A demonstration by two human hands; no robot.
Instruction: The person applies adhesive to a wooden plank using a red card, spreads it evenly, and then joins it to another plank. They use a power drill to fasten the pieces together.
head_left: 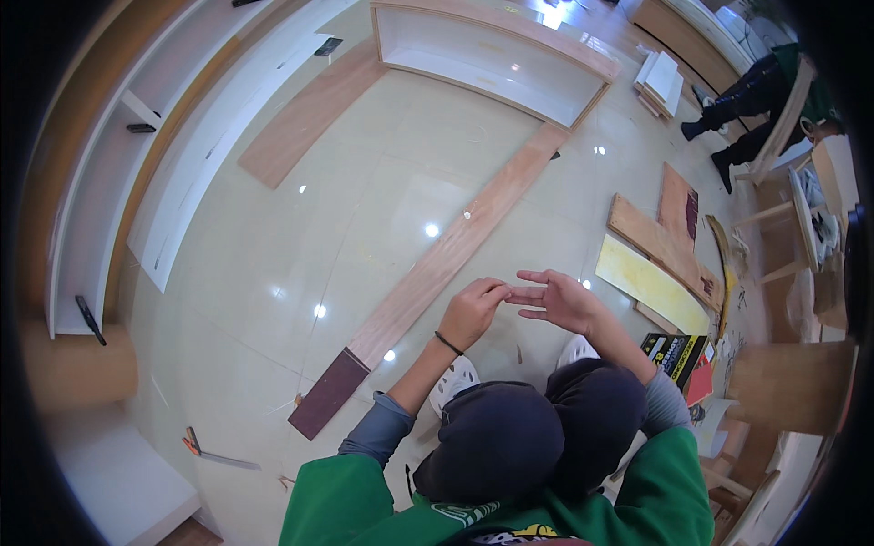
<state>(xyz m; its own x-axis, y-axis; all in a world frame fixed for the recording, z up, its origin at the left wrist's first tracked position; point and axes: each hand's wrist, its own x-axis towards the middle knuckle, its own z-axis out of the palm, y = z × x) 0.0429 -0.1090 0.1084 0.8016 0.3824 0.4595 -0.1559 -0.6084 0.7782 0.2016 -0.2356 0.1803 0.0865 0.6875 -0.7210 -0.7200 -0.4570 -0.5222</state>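
In front of my knees, my left hand (473,314) is closed, its fingertips pinched on a finger of my right hand. My right hand (569,303) is open with its fingers spread, palm partly turned up. Whether something tiny lies between the touching fingertips, I cannot make out. A long, narrow wooden strip (446,246) lies on the floor just beyond my left hand. Its near end carries a dark maroon section (328,393), and its far end meets a shallow wood-edged box frame with a white inside (482,65).
White shelving (91,200) stands left beside a white panel (214,150). An orange-tipped clamp (218,452) lies near left. Another plank (314,118) is farther off. Right are scrap boards (651,232), a yellow board (651,284), a black-and-yellow container (672,357) and a seated person (756,100).
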